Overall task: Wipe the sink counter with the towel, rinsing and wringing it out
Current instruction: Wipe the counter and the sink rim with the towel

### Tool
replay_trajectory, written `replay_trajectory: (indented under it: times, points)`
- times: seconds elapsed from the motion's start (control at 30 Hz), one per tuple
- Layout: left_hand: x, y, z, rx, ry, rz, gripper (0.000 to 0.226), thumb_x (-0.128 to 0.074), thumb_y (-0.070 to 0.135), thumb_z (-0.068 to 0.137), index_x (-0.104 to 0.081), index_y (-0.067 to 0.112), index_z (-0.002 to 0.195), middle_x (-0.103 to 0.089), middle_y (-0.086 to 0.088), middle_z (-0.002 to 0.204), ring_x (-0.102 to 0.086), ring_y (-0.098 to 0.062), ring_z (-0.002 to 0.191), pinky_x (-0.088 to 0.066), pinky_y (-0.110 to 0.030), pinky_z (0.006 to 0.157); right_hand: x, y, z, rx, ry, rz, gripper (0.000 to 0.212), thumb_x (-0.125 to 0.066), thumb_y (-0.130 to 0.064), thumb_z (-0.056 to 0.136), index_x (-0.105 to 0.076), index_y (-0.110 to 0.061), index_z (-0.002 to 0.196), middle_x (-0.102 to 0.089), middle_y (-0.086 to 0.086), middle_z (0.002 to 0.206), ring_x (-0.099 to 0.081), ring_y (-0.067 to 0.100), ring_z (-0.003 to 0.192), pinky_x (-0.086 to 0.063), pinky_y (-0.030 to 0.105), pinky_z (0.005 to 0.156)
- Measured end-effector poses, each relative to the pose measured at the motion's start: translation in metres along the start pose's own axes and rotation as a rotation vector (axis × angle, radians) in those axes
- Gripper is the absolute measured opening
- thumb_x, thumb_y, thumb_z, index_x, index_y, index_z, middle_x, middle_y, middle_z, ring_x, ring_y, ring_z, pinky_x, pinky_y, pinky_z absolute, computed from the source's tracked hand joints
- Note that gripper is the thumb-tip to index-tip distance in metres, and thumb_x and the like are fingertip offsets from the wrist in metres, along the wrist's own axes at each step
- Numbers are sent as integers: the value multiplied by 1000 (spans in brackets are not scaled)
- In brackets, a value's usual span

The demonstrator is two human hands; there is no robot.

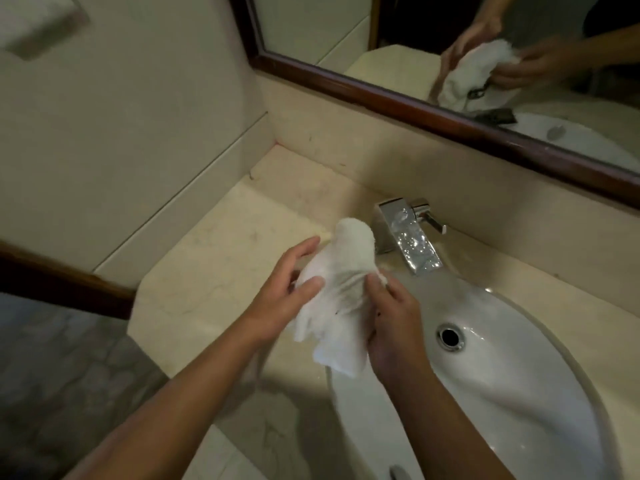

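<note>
A white towel (337,296), bunched and faintly soiled in the middle, hangs between both hands above the left rim of the sink (512,372). My left hand (287,289) lies against the towel's left side with its fingers nearly straight and the thumb across the cloth. On the towel's right side, my right hand (391,323) grips it with curled fingers. The beige marble counter (207,271) spreads out to the left of the basin.
A square chrome faucet (408,233) stands behind the towel; no water stream is visible. A dark-framed mirror (415,98) runs along the back wall and reflects the hands and towel. The drain (450,336) sits in the white basin. Grey floor lies at lower left.
</note>
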State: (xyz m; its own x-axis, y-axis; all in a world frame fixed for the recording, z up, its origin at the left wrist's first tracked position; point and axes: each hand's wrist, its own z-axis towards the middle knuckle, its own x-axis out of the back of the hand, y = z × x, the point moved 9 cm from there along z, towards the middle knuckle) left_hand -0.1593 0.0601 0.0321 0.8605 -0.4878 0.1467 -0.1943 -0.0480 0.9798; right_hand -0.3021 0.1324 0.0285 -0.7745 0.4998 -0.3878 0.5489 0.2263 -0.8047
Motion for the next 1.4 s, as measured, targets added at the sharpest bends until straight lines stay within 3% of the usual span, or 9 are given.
replay_trajectory:
  times: [0.13,0.23,0.43,0.53,0.63,0.73,1.03,1.13,1.4]
  points:
    - [17,21,-12,-40,-75,152,114,-91,41,50,-20,65,136,-36,32,143,-42,4,131,-43,-18,100,-44,-15,-1,-93,-63,340,21,-55,-12,90,-63,-1,106,-70,18,99,-68,28,94,-57,39,84]
    - [45,40,-10,-127,167,276,101,-93,36,52,-32,69,126,-53,33,128,-53,8,115,-43,-11,94,-55,-18,9,-42,-54,287,33,-57,-14,90,-59,-2,121,-66,21,118,-63,31,109,-48,46,100]
    - [33,-18,-5,-320,95,1001,101,-81,26,61,-27,40,146,-61,-8,124,-62,-29,101,-53,-38,85,-26,-26,26,374,171,-835,39,-59,-22,91,-55,-21,130,-57,5,131,-54,21,114,-42,33,98]
    - [22,-71,-11,-167,-79,956,92,-71,47,72,-23,40,150,-45,-5,148,-52,-27,126,-43,-42,105,-38,13,24,435,53,-1084,58,-45,-41,86,-57,-11,134,-54,11,138,-49,28,126,-37,34,106]
    - [50,-71,-2,7,162,711,56,-50,49,92,-44,27,143,-56,0,136,-54,-18,121,-42,-33,105,-49,51,39,367,-54,-1258,73,-24,-56,87,-53,-16,141,-42,11,152,-40,30,138,-31,38,113]
    - [39,-81,9,7,90,920,68,-12,52,93,-37,20,148,-33,-5,156,-31,-23,143,-25,-39,117,-64,84,53,369,-204,-1411,67,-20,-48,96,-53,-9,140,-44,16,150,-35,32,143,-25,47,120]
    - [10,-106,30,-95,-180,1157,63,-11,47,95,1,25,153,8,5,162,12,-7,147,-10,-40,122,-36,94,49,348,110,-1439,64,-23,-50,99,-49,-12,143,-48,8,149,-40,28,141,-35,45,112]
    - [1,-95,43,-328,-236,1173,69,-57,36,91,-28,9,148,-17,-8,160,-12,-23,147,-25,-48,116,-38,93,62,348,226,-1411,58,-28,-40,100,-49,-8,142,-50,11,147,-45,33,138,-35,48,109]
    - [9,-83,128,-299,-262,1011,54,-25,37,101,-41,10,145,-42,-10,151,-39,-23,139,-28,-41,115,-49,58,135,273,309,-1487,74,-10,-40,92,-38,0,148,-40,18,153,-32,34,145,-24,41,120]
